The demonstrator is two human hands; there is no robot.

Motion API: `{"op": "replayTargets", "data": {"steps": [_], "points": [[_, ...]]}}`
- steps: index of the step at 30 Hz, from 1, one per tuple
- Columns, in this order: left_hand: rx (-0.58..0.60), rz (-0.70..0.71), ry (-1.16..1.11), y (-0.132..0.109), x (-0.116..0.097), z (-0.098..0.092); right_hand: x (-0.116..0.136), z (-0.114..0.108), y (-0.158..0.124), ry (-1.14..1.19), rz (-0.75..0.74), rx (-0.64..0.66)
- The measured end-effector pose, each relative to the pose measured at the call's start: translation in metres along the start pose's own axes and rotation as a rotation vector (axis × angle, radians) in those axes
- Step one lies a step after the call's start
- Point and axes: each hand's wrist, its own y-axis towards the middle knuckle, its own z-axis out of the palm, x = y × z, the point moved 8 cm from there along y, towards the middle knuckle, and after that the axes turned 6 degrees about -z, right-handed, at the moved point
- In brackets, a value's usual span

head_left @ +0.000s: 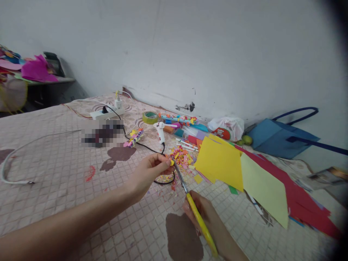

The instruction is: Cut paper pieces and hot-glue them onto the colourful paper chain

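Observation:
My left hand (152, 170) pinches a small yellow piece (172, 163), likely paper or foam, between thumb and fingers. In my right hand (203, 212) are scissors (195, 210) with a yellow handle, their blades pointing away and up toward the left hand. The blade tips are right beside the yellow piece; whether they touch it I cannot tell. Just beyond both hands lies a heap of tiny coloured scraps (182, 156). A white glue gun (160, 133) stands behind the left hand, its black cord running under that hand.
Yellow sheets (221, 159), a pale green sheet (265, 188) and red sheets (296, 195) lie to the right. Behind are a roll of tape (150, 117), a white plastic bag (228, 126) and a blue bag (282, 136). A power strip (106, 114) with cords lies back left, near a decorated purple piece (135, 139).

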Motion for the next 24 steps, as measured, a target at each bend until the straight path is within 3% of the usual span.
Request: {"op": "replayTargets", "data": {"steps": [24], "points": [[0.016,-0.012,-0.048,0.002,0.001,0.001,-0.008,0.003,0.000,-0.164,0.024,0.070]]}}
